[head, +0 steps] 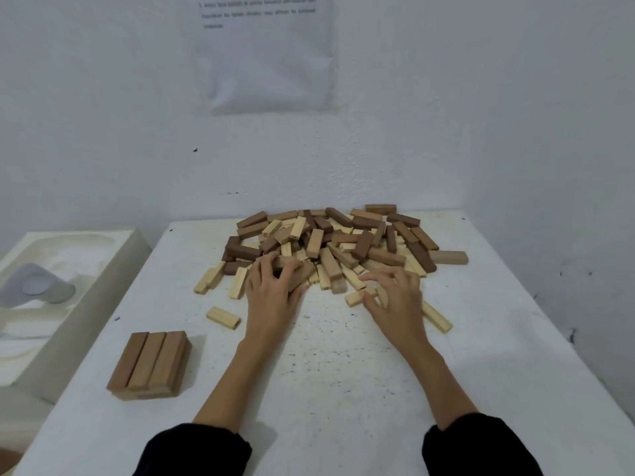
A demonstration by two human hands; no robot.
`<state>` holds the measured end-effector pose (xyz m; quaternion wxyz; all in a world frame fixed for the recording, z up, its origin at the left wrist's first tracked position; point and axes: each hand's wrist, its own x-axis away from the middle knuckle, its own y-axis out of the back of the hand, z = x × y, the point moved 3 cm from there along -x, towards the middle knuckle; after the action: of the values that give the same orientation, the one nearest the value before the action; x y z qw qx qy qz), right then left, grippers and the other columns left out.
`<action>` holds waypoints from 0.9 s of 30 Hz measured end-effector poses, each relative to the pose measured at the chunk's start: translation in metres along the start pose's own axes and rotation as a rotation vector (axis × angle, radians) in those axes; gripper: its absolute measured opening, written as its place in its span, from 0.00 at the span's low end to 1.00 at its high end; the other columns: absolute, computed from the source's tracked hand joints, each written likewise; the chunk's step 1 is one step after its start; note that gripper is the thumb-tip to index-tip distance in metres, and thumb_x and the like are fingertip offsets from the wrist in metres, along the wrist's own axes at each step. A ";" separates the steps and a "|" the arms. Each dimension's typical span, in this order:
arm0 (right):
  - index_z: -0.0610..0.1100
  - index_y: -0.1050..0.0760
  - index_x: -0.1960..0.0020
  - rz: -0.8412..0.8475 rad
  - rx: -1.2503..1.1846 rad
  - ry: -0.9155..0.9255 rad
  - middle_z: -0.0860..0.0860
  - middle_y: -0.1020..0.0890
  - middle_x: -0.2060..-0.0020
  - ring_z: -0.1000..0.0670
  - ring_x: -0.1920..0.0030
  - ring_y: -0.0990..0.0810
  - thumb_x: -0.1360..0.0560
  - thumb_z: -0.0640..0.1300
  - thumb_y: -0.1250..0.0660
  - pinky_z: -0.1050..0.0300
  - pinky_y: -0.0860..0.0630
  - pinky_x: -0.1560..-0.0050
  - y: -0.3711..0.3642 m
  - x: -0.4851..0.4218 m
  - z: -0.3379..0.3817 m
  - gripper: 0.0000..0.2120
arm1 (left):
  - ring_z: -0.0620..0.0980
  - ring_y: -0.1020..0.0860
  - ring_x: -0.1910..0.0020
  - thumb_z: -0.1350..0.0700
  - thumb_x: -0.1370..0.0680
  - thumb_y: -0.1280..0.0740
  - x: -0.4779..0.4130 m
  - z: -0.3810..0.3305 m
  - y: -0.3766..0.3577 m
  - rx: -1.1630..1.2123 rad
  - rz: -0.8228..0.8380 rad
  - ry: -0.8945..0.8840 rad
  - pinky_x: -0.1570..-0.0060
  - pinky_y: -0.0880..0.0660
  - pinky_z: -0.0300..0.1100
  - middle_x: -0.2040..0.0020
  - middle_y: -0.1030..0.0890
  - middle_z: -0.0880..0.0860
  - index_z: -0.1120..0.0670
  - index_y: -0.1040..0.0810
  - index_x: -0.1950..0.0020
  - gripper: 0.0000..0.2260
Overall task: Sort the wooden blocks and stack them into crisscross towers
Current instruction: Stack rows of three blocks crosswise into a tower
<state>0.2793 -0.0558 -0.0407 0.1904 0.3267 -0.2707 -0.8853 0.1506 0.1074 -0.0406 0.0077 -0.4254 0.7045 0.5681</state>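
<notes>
Two hands (pixel 273 293) (pixel 395 297) among blocks (pixel 343 242); grey item (pixel 37 285) in tray (pixel 132 249).

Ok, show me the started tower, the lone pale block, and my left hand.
started tower (pixel 151 362): head view, middle top block
lone pale block (pixel 223 317): head view, top face
left hand (pixel 271 297): head view, back of hand

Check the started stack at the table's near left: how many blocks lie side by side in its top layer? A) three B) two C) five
A: the top layer of the stack is three brown blocks lying side by side, their long edges touching.
</notes>
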 end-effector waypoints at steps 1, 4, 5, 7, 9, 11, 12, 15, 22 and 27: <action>0.48 0.19 0.48 -0.051 0.011 -0.009 0.49 0.24 0.50 0.52 0.47 0.36 0.31 0.39 0.27 0.55 0.37 0.49 0.002 -0.002 0.000 0.12 | 0.59 0.36 0.35 0.51 0.26 0.29 0.000 0.000 0.000 0.004 -0.001 -0.001 0.39 0.34 0.56 0.35 0.31 0.57 0.51 0.25 0.40 0.16; 0.46 0.19 0.48 -0.210 0.071 -0.037 0.46 0.24 0.50 0.48 0.46 0.35 0.33 0.34 0.28 0.51 0.32 0.51 0.007 -0.008 -0.003 0.14 | 0.59 0.35 0.36 0.53 0.27 0.29 0.001 0.000 -0.001 0.026 -0.005 -0.003 0.40 0.34 0.57 0.36 0.31 0.58 0.51 0.25 0.40 0.16; 0.46 0.19 0.48 -0.247 0.088 -0.050 0.46 0.24 0.49 0.48 0.46 0.35 0.33 0.34 0.29 0.51 0.32 0.52 0.008 -0.009 -0.005 0.15 | 0.59 0.35 0.36 0.53 0.27 0.29 0.001 0.001 -0.001 0.033 -0.007 -0.003 0.40 0.34 0.57 0.36 0.31 0.58 0.51 0.26 0.40 0.16; 0.47 0.20 0.46 -0.285 0.126 -0.059 0.45 0.24 0.47 0.47 0.45 0.36 0.32 0.33 0.32 0.48 0.31 0.50 0.008 -0.012 -0.008 0.17 | 0.58 0.36 0.36 0.52 0.27 0.31 0.001 0.001 0.000 0.044 -0.016 -0.004 0.40 0.35 0.56 0.36 0.31 0.58 0.50 0.26 0.40 0.16; 0.45 0.20 0.44 -0.288 0.187 -0.065 0.44 0.24 0.45 0.46 0.44 0.37 0.32 0.35 0.36 0.43 0.31 0.46 0.006 -0.016 -0.010 0.18 | 0.57 0.38 0.35 0.51 0.27 0.33 0.002 0.001 -0.001 0.039 -0.011 0.002 0.39 0.36 0.55 0.34 0.32 0.56 0.49 0.27 0.39 0.16; 0.44 0.21 0.42 -0.258 0.241 -0.113 0.43 0.24 0.44 0.45 0.43 0.37 0.31 0.36 0.37 0.39 0.33 0.44 0.004 -0.023 -0.014 0.18 | 0.56 0.42 0.32 0.51 0.25 0.34 0.003 0.001 -0.003 0.022 0.022 0.029 0.37 0.39 0.55 0.31 0.34 0.55 0.48 0.28 0.37 0.17; 0.43 0.22 0.41 -0.226 0.261 -0.145 0.43 0.24 0.44 0.44 0.42 0.36 0.30 0.36 0.36 0.38 0.33 0.42 0.002 -0.027 -0.016 0.18 | 0.56 0.43 0.32 0.51 0.25 0.34 0.003 0.001 -0.003 0.023 0.036 0.044 0.37 0.40 0.55 0.30 0.35 0.54 0.48 0.28 0.36 0.18; 0.42 0.23 0.39 -0.131 0.329 -0.229 0.42 0.25 0.45 0.39 0.41 0.32 0.27 0.39 0.34 0.40 0.36 0.40 -0.001 -0.031 -0.020 0.16 | 0.55 0.43 0.34 0.49 0.26 0.38 0.003 0.001 -0.001 0.030 0.044 0.053 0.39 0.40 0.54 0.31 0.34 0.55 0.47 0.28 0.35 0.19; 0.39 0.21 0.46 -0.275 0.021 0.110 0.41 0.26 0.52 0.51 0.47 0.30 0.30 0.31 0.30 0.74 0.33 0.47 0.014 -0.015 0.004 0.13 | 0.54 0.43 0.34 0.47 0.25 0.41 0.003 0.001 0.002 0.030 0.009 0.086 0.37 0.45 0.55 0.36 0.32 0.54 0.45 0.26 0.37 0.17; 0.40 0.22 0.46 -0.160 -0.152 0.162 0.48 0.25 0.50 0.58 0.51 0.27 0.30 0.35 0.29 0.75 0.30 0.53 0.014 0.019 0.022 0.13 | 0.54 0.38 0.37 0.50 0.23 0.36 0.002 0.003 0.002 0.057 0.034 0.061 0.40 0.45 0.48 0.37 0.31 0.55 0.46 0.26 0.35 0.16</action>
<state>0.2532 -0.0686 -0.0271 0.1647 0.4024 -0.1598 -0.8862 0.1466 0.1081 -0.0408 -0.0111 -0.4301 0.7273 0.5347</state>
